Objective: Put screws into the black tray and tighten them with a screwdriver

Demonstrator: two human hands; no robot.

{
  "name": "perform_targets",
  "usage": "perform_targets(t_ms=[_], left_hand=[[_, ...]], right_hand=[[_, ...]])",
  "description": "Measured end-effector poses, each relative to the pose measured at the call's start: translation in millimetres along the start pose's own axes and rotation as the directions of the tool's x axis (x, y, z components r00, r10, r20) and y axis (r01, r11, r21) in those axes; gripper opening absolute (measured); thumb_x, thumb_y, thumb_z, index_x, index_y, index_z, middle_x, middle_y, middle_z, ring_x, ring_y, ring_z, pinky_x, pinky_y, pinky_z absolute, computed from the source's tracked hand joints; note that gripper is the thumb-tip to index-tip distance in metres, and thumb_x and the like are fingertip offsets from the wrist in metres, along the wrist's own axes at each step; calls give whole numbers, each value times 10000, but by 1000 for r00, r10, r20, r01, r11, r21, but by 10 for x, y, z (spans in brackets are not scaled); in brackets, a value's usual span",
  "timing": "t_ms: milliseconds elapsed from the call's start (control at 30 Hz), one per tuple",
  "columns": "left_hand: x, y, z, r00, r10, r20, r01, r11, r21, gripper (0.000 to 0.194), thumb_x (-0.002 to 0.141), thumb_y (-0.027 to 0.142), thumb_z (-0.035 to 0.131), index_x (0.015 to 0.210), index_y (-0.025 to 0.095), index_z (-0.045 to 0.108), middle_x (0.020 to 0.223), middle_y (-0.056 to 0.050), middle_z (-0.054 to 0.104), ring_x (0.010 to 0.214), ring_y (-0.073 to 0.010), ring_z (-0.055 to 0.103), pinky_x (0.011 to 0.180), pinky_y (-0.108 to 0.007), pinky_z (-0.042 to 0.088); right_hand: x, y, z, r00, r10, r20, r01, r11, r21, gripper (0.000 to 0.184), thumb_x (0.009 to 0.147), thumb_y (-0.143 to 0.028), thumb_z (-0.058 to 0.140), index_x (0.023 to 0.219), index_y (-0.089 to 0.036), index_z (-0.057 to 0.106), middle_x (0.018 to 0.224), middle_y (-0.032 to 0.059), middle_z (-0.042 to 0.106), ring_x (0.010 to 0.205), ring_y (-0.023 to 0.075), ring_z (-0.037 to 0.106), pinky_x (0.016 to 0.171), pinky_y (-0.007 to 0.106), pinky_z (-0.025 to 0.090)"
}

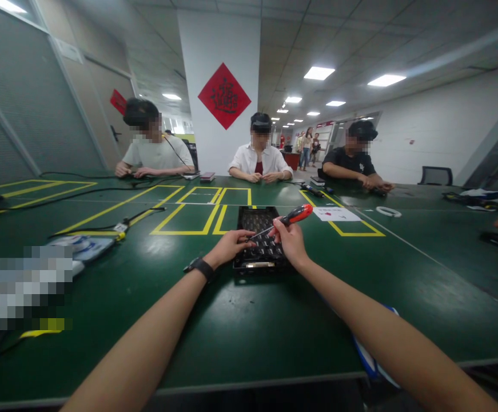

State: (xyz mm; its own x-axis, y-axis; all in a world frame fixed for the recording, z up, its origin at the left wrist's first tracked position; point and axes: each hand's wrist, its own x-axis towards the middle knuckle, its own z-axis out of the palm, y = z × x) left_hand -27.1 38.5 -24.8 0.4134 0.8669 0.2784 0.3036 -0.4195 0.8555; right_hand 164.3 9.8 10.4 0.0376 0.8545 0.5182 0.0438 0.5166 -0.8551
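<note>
A black rectangular case (255, 264) lies on the green table in front of me, with rows of small shiny parts inside and a pale metallic strip on its near edge. My right hand (289, 237) grips a screwdriver (298, 214) with a red and black handle, held aslant over the case. Its thin shaft points down to the left. By the shaft's tip is my left hand (230, 247), fingers pinched together over the case's left side. Whatever sits between those fingertips is too small to make out. A dark band circles my left wrist.
Yellow tape outlines (184, 232) mark the green table (214, 337). A white paper sheet (337, 214) and a white ring (388, 212) lie to the right. Cables and a blue-white packet (86, 247) are at left. Several people sit around the table.
</note>
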Motion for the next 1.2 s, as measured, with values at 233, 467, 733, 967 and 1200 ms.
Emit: perform_targets(t_ms=[233,467,733,967,1200], left_hand=[[-68,157,5,997,25,-67,-27,999,-25,580,660,397,667,1173,159,540,1045,-93,655,985,-220,584,885,-360,420],[-79,144,-57,898,68,-434,-107,992,-65,667,864,544,153,771,145,679,887,-70,688,904,-190,590,921,-324,377],[-84,162,67,971,82,-224,-90,996,-25,768,851,572,71,371,185,530,753,-65,677,754,-165,574,883,-307,377],[-116,265,82,989,98,-113,-100,995,-10,794,839,603,89,404,185,604,821,-55,692,793,-182,576,893,-315,365],[-119,253,84,993,83,-82,-85,996,-22,810,825,626,87,393,192,617,829,-53,700,869,-205,576,929,-313,353]], right_hand=[[49,76,-18,994,45,-97,-43,999,24,307,768,-449,480,715,-155,552,565,19,613,413,82,464,452,211,377],[48,115,-41,992,105,-70,-101,993,61,245,756,-382,500,685,-150,536,452,-14,552,348,75,428,384,201,320],[10,75,-5,993,99,57,-100,995,9,232,750,-365,508,650,-156,515,467,8,590,344,79,438,383,202,329],[11,71,-6,993,88,72,-89,996,0,246,750,-373,507,640,-154,527,470,16,594,343,79,435,382,201,334],[-3,56,-17,992,76,98,-74,997,-19,252,753,-379,507,642,-154,532,475,12,597,345,80,443,387,203,343]])
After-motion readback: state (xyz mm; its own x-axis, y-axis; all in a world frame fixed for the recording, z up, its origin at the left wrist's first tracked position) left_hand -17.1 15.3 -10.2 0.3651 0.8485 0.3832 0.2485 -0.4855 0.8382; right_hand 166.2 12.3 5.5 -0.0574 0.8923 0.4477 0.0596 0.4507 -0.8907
